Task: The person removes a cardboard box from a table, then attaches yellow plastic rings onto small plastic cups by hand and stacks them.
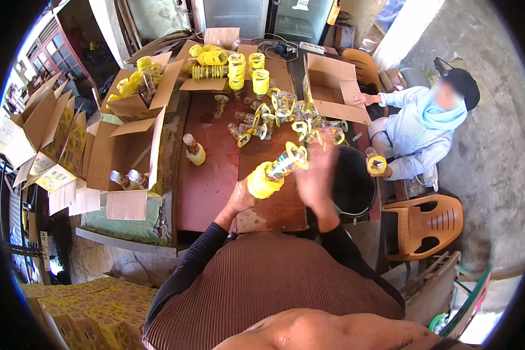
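My left hand (243, 194) grips a bundle of yellow plastic rings (264, 180) at its lower end. A clear printed plastic cup (281, 165) with a yellow rim stands out of that bundle, tilted up to the right. Just right of the rim, my right hand (316, 177) is raised and motion-blurred, its fingers apart, with nothing seen in it. Beyond my hands lies a loose pile of clear cups with yellow rims (284, 107). Stacks of yellow-rimmed cups (236, 72) stand upright farther back. One clear container with a yellow base (195, 151) stands to the left.
Open cardboard boxes stand at the left (100, 153), back left (133, 103) and back right (328, 94). A black round tub (354, 181) sits by my right hand. At the right a seated co-worker (424, 118) holds a cup and touches a box, near an orange plastic chair (428, 225).
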Tool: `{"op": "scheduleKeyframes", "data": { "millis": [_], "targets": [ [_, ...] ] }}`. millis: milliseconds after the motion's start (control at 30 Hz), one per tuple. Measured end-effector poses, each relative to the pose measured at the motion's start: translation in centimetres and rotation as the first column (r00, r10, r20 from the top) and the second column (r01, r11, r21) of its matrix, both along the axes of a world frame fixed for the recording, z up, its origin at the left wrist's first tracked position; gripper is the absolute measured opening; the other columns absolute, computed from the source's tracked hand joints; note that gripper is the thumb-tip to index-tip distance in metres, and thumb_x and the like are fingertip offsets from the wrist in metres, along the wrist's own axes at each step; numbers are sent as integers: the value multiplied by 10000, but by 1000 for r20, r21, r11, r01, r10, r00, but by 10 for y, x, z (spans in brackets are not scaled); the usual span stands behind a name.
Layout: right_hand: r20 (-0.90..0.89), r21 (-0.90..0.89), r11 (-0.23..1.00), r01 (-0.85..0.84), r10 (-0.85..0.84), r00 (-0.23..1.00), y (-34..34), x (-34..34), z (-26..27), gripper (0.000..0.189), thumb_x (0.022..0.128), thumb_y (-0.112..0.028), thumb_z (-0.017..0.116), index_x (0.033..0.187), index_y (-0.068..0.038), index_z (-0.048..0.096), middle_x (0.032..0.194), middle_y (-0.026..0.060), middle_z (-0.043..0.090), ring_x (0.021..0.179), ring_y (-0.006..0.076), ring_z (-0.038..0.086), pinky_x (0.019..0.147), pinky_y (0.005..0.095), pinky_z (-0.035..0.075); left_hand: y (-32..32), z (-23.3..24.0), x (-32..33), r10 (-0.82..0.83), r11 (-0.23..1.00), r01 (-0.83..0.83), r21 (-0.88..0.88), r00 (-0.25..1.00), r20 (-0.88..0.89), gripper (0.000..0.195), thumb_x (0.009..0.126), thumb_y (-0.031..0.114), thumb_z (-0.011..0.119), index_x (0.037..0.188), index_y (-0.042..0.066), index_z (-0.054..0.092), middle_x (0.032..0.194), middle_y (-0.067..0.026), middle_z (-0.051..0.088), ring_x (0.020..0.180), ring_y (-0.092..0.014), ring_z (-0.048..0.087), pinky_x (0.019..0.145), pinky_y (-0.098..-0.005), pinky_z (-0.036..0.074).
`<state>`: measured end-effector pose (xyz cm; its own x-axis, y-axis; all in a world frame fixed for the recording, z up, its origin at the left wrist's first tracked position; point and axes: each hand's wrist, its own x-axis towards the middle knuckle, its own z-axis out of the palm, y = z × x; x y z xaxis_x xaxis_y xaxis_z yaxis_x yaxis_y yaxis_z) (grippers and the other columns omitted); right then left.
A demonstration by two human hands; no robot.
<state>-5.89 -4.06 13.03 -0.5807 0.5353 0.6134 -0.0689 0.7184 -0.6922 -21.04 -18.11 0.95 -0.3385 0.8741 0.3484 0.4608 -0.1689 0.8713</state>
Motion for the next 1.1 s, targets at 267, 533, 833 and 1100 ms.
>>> {"op": "scheduleKeyframes", "data": {
  "millis": [267,533,833,1100],
  "targets": [
    [364,-55,918,-392,384,849,-45,-28,-106,694,867,-251,665,1444,-39,342,1489,196,330,1392,382,283,1121,454,271,-41,-39,0,86,961,-57,-272,992,97,462,658,213,782,1048,34,614,970,-141,683,875,-278,670,778,-384,525],
    [260,-253,903,-347,409,875,-45,-44,-140,555,891,-192,655,1377,-39,433,1349,196,480,1237,349,477,1055,403,358,-62,-21,-8,114,854,-45,-519,988,103,559,640,282,826,1089,36,602,937,-141,675,874,-244,653,795,-378,510],
    [246,-559,809,-182,372,895,-44,-59,-161,458,944,-191,601,1350,-29,466,1259,134,562,1166,207,532,993,317,405,-108,-35,-26,173,803,-115,-584,984,44,814,674,434,828,1279,3,495,1118,-194,636,1010,-306,637,886,-377,491],
    [168,-730,674,-114,338,926,-41,-65,-164,414,966,-255,572,1297,-13,518,1227,69,591,1147,144,529,1003,293,389,-139,-28,-37,292,862,-148,-485,927,235,546,781,279,778,1213,1,591,1026,-140,677,928,-177,654,814,-313,520]
  ]
}}
